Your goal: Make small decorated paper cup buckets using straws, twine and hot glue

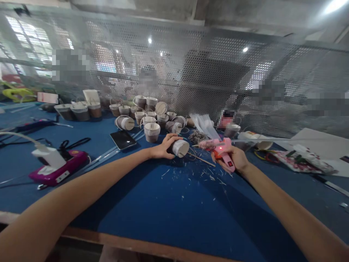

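Note:
My left hand (167,146) wraps round a small white-and-brown bucket-shaped cup (180,148), which is tipped on its side with its pale round end facing right. In my right hand (236,159) is a pink hot glue gun (218,146), gripped by its handle, a red light glowing on its body. The nozzle points left toward the cup, apart from it. Below the nozzle lies a thin brown stick (203,160). Just behind the glue gun is a heap of grey fibres (198,137). Parts of the cup are hidden by my left fingers.
Several similar cups (152,131) stand or lie stacked at the back. On the left are a phone (122,140) and a purple power strip (58,169) with a white plug. Glue sticks (204,125) lie behind the heap. Pale scraps litter the blue tabletop (163,211); perforated mesh (169,83) rises behind.

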`<state>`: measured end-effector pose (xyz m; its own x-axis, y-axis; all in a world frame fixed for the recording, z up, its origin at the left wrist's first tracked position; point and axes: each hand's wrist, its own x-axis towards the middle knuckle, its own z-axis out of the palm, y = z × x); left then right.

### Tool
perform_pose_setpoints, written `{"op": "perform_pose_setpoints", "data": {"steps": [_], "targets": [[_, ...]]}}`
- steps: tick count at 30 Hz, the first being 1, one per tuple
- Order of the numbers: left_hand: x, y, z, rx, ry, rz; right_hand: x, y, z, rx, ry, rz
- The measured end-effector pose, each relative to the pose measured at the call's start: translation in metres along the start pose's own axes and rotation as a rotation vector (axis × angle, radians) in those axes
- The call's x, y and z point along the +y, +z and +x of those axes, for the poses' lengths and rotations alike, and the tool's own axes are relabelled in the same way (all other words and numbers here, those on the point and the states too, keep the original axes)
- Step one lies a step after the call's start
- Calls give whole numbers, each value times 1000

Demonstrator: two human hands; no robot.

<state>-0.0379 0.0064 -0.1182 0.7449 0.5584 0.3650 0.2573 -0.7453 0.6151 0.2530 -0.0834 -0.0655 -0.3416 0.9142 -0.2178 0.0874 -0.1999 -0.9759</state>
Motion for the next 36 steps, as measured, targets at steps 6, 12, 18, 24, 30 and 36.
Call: {"op": "perform_pose_setpoints", "data": {"steps": [6, 12, 18, 24, 30, 36], "targets": [[1, 2, 5, 83, 40, -59, 33, 16, 6, 98, -120, -156], [6, 10, 9, 182, -9, -270, 35, 32, 12, 131, -166, -306], [12, 8, 11, 160, 31, -220, 32, 41, 14, 177, -109, -416], [6, 9, 9, 117, 42, -190, 34, 46, 15, 300, -63, -502], [5, 9, 8, 117, 12, -159, 28, 52, 14, 346, 16, -532], [7, 7, 7, 112, 11, -141, 30, 50, 17, 348, 9, -554]]}}
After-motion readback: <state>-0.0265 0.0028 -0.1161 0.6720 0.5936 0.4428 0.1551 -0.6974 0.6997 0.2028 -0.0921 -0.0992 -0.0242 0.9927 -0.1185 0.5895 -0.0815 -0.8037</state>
